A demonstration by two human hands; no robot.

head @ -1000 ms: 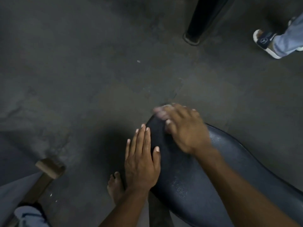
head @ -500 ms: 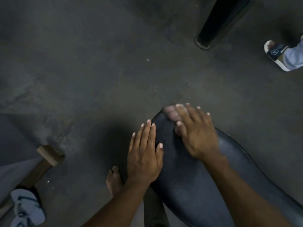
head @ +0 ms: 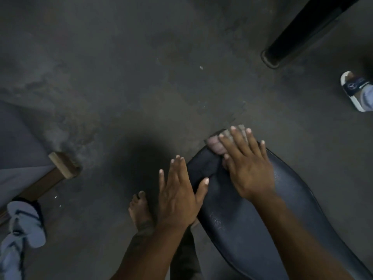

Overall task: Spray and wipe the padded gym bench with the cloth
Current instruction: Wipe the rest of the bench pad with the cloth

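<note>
Head view, looking down. Dark padded gym bench point(head: 262, 215) slanting from lower right up to a narrow rounded end at centre, glossy, speckled with fine droplets along its left flank. Pale, bunched cloth point(head: 215, 146) at that narrow end, mostly hidden, a pinkish-grey fold poking out past the fingertips.

Right hand point(head: 247, 165) flat on top of the cloth, fingers straight and slightly spread, pressing it onto the padding. Left hand point(head: 178, 196) laid against the bench's left edge, fingers extended and close together, thumb resting on the upholstery, holding nothing.

On the grey floor point(head: 121, 77): a bare foot point(head: 141, 211) beside the left hand, a black post point(head: 298, 31) upper right. White-soled slide sandal point(head: 355, 90) at right edge, three-pointed star emblem on its dark strap; no readable lettering.
</note>
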